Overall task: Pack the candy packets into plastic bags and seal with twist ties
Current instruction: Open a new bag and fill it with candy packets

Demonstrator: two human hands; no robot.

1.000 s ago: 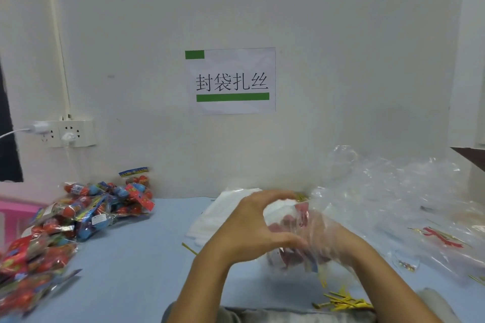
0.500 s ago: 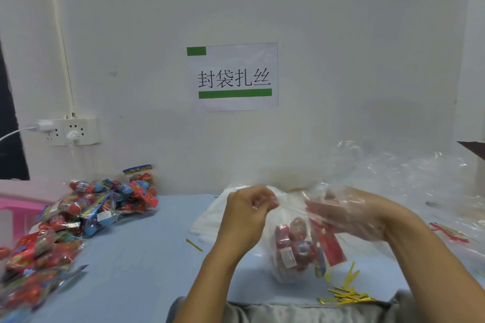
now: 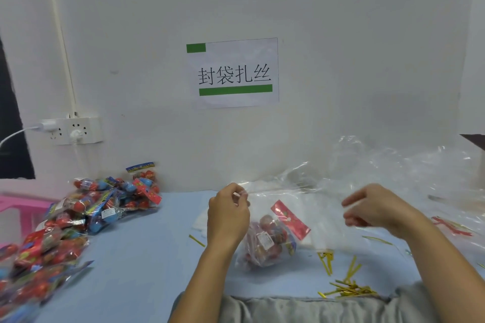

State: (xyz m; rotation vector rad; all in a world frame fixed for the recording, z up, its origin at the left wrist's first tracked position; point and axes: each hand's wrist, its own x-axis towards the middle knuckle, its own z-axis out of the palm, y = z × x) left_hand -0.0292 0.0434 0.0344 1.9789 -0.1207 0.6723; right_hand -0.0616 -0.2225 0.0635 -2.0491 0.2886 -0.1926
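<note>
A clear plastic bag (image 3: 265, 254) with a candy packet (image 3: 273, 233) of red balls and a red header inside hangs just above the blue table (image 3: 147, 257). My left hand (image 3: 227, 214) pinches the bag's top edge at its left corner. My right hand (image 3: 372, 208) is off to the right, fingers loosely curled, blurred; whether it holds the bag's film I cannot tell. Gold twist ties (image 3: 346, 288) lie scattered at the front right.
A heap of loose candy packets (image 3: 78, 217) covers the table's left side. A stack of flat plastic bags (image 3: 301, 207) lies behind the hands, and crumpled clear plastic (image 3: 409, 176) fills the right. A wall socket (image 3: 76, 130) is on the left, beside a pink object (image 3: 15, 204).
My hands have drawn apart, the right one moving well to the right out of the bag. The bag with the packet now hangs from my left hand and sits lower.
</note>
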